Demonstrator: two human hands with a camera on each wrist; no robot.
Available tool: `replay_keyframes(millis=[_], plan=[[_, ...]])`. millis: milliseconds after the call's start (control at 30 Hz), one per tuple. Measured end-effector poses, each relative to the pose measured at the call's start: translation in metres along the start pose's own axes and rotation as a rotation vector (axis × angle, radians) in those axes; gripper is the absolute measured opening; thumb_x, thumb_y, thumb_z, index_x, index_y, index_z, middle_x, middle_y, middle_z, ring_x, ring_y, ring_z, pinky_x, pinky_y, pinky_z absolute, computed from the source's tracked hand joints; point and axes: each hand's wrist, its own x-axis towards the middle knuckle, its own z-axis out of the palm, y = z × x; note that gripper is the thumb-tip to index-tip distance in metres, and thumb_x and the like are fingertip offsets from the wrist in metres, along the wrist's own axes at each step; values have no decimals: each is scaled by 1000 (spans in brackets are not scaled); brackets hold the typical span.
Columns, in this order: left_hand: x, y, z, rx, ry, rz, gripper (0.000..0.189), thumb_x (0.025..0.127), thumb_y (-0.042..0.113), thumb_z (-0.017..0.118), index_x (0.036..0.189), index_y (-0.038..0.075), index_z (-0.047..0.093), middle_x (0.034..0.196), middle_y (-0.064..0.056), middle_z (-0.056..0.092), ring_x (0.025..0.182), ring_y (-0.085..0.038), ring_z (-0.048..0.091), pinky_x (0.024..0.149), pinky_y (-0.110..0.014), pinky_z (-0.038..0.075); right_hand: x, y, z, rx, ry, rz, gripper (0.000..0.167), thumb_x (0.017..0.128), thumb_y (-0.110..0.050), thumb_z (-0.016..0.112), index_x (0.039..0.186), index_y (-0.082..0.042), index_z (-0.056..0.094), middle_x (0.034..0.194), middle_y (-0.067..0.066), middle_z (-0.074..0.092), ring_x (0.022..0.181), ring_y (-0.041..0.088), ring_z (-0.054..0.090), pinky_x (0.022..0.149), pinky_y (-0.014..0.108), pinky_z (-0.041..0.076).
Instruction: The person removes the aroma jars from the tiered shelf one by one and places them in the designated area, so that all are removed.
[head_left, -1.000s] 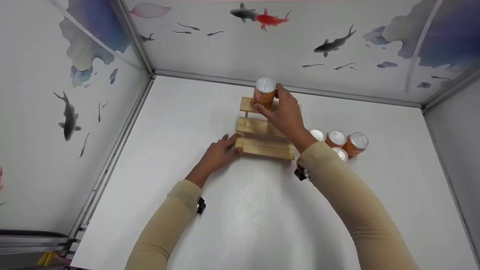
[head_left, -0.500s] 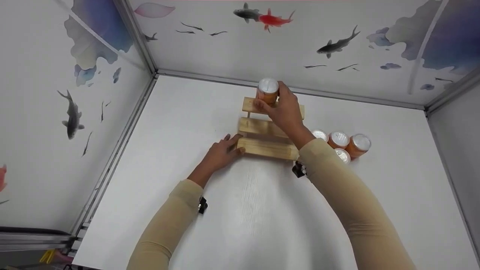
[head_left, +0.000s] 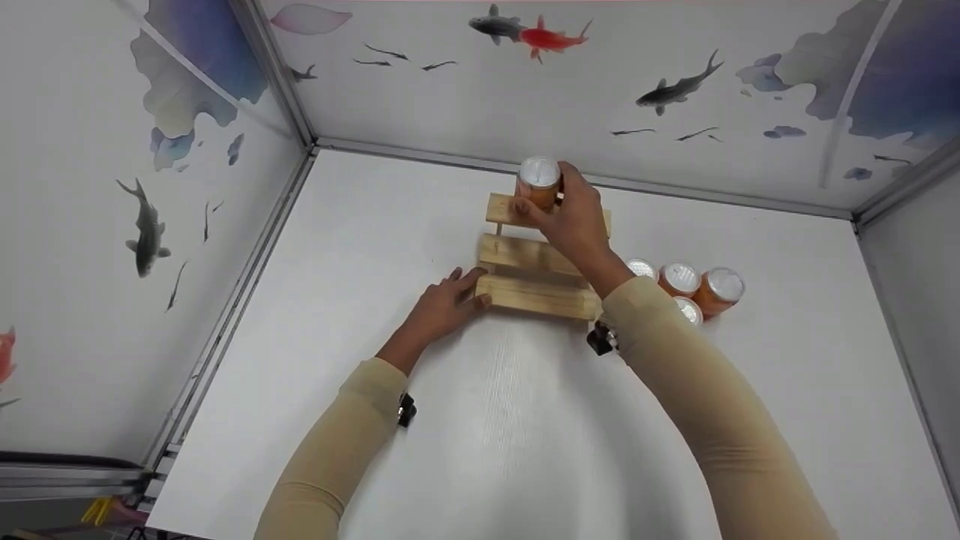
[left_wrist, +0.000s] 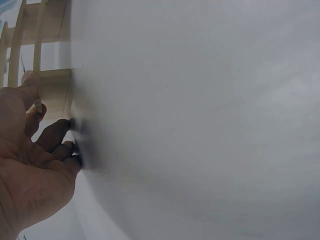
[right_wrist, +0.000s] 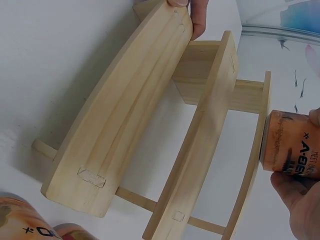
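A three-tier wooden step rack point(head_left: 536, 296) stands on the white table. My left hand point(head_left: 441, 306) pinches the left end of its lowest slat between thumb and forefinger; in the left wrist view the other fingers hang curled beside the slat, low over the table. My right hand point(head_left: 577, 223) grips an orange can point(head_left: 541, 198) with a pale lid, thumb on one side and fingers round the other. Upright, the can is at the left part of the top slat point(head_left: 501, 210), its base right at the wood in the right wrist view, where printed lettering shows on the can point(right_wrist: 295, 145).
Several more orange cans point(head_left: 679, 279) with pale lids stand close together to the right of the rack, partly hidden by my right sleeve. A back wall point(head_left: 420, 97) painted with fish rises behind the rack, and a side wall point(head_left: 97, 247) bounds the table's left.
The head view has shifted slightly. My right thumb sits a little higher on the can, which stays over the top slat's left part. My left hand keeps its pinch on the rack.
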Motion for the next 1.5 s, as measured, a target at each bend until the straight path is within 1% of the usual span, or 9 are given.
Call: replay_keyframes(millis=[100, 233, 400, 700, 967, 1200, 1267, 1433, 1500], plan=[[4, -7, 3, 8, 14, 26, 77, 103, 82, 53, 166, 39, 50, 176, -25, 38, 160, -60, 35, 127, -76, 32, -2, -1, -4, 3, 8, -9, 74, 98, -27, 88, 155, 1, 50, 150, 20, 65, 141, 32, 66, 112, 50, 60], [-5, 8, -6, -23, -1, 3, 71, 106, 71, 59, 167, 36, 50, 177, -25, 36, 163, -59, 32, 129, -75, 30, -4, -1, -9, 7, 16, -39, 74, 98, -27, 88, 156, -1, 50, 151, 19, 64, 140, 32, 66, 112, 51, 59], [-6, 12, -7, 0, 8, -6, 69, 108, 65, 60, 168, 33, 50, 176, -29, 36, 161, -59, 34, 129, -72, 32, -6, 1, -16, -14, 27, -85, 74, 98, -28, 88, 156, -1, 49, 151, 19, 64, 140, 32, 67, 111, 50, 60], [6, -9, 2, 24, 21, 19, 76, 104, 75, 58, 168, 34, 49, 175, -28, 37, 160, -59, 37, 128, -75, 32, -16, 8, -33, -51, 62, -139, 77, 98, -29, 88, 157, -1, 48, 149, 21, 65, 136, 33, 69, 106, 47, 63], [13, -18, 8, 81, 31, 24, 82, 100, 84, 51, 167, 37, 49, 174, -26, 41, 159, -56, 42, 127, -73, 36, -29, 18, -50, -46, 77, -164, 75, 98, -29, 88, 156, -1, 50, 146, 19, 68, 131, 32, 71, 103, 48, 64], [-8, 18, -7, 52, 4, -13, 71, 110, 61, 59, 170, 27, 47, 175, -30, 34, 160, -59, 37, 131, -70, 31, -37, 28, -65, -64, 100, -156, 75, 96, -28, 90, 155, -2, 51, 144, 19, 69, 129, 33, 72, 103, 50, 63], [-8, 21, -7, 63, -2, -25, 69, 110, 58, 59, 170, 27, 46, 176, -29, 34, 160, -59, 37, 131, -70, 31, -39, 30, -69, -79, 106, -151, 76, 96, -28, 90, 155, -2, 51, 142, 19, 70, 129, 33, 72, 103, 50, 63], [12, -10, 6, 56, -2, -11, 79, 103, 78, 54, 170, 37, 46, 177, -25, 34, 161, -57, 36, 131, -70, 30, -44, 36, -78, -105, 123, -157, 74, 95, -27, 91, 153, -1, 52, 141, 20, 70, 128, 34, 73, 102, 52, 63], [18, -20, 11, 64, 11, 6, 83, 99, 85, 51, 169, 40, 47, 176, -26, 37, 159, -58, 39, 129, -71, 34, -47, 39, -81, -111, 126, -159, 74, 96, -26, 90, 153, 0, 52, 141, 21, 70, 128, 34, 73, 102, 54, 63]])
